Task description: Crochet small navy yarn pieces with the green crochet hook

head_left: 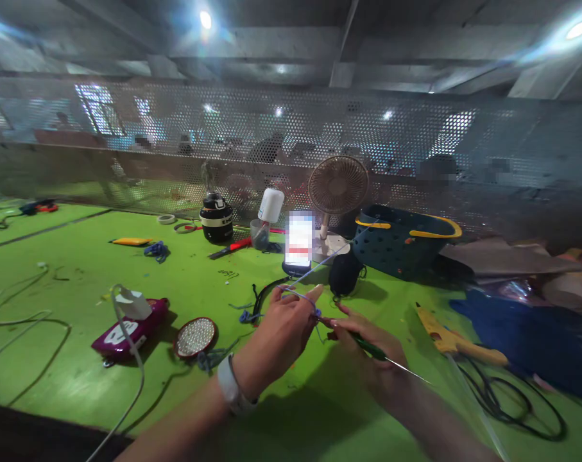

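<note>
My left hand (282, 333) is over the green table (79, 269), fingers closed in a pinch on a strand of blue yarn (300, 296) that loops over its fingers. My right hand (368, 350) grips a green-handled crochet hook (372, 350), whose tip meets the yarn between the two hands. The yarn runs up and back toward a dark yarn ball (344, 273). A white band sits on my left wrist.
A phone (299, 240) stands upright behind the hands, beside a small fan (337, 186) and a blue basket (401, 240). A yellow glue gun (447, 337) with black cable lies right. A purple case (129, 327) and a round studded piece (194, 337) lie left.
</note>
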{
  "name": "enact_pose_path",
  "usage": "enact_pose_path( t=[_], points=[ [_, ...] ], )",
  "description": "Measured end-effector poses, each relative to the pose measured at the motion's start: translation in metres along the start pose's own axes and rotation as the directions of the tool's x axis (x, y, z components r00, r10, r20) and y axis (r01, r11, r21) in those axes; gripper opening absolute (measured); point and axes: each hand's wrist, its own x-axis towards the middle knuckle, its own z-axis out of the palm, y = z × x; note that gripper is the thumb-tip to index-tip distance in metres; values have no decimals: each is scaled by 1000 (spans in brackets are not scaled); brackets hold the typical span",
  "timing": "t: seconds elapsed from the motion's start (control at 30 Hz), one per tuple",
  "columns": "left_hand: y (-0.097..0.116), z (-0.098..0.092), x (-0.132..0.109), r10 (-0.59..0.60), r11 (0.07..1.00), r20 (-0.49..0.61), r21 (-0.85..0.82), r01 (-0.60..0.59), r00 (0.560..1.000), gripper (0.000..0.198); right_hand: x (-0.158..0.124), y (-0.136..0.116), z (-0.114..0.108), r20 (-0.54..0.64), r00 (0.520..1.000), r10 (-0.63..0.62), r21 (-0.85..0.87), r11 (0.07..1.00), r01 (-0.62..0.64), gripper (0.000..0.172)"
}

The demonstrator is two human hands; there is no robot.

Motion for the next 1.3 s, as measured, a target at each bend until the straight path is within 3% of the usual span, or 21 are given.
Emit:
enact_pose_path(
  t=[0.2, 0.37, 0.43, 0.47, 0.6, 0.73, 0.87, 1.07, 1.2, 1.3],
  points=[
    [11, 2, 0, -89, 996, -75, 7, 89, 993, 44, -9, 11, 7, 101, 989, -112, -61, 991, 118, 14],
    [13, 3, 1, -99, 984, -117, -163, 79, 988, 34, -1, 27, 5, 133, 973, -189, -67, 978, 199, 18],
    [10, 2, 3, -190, 948, -138, -284, 145, 972, 18, 2, 20, 1, 73, 988, -134, -60, 989, 139, 20],
    [9, 1, 4, -242, 917, -125, -353, 185, 962, 16, 3, 14, -1, -20, 998, -52, -28, 998, 51, 21],
    [7, -6, 9, -351, 742, 62, -591, 318, 934, 54, -1, -5, -8, -39, 980, 194, 98, 977, -189, 19],
    [7, -11, 12, -353, 586, 181, -722, 368, 918, 56, -6, -4, -11, -67, 944, 324, 157, 938, -310, 15],
    [6, -10, 13, -328, 424, 253, -822, 381, 910, 56, -7, -1, -10, -83, 951, 298, 192, 941, -278, 16],
    [10, -8, 13, -418, 318, 289, -842, 437, 861, 69, -7, -5, -9, -94, 958, 272, 156, 954, -256, 20],
    [11, -8, 12, -436, 255, 328, -848, 465, 838, 75, -5, -4, -9, -66, 986, 152, 94, 985, -145, 26],
    [14, -6, 12, -448, 275, 270, -866, 418, 852, 73, -3, 0, -7, -67, 996, -54, -42, 998, 52, 30]
  ],
)
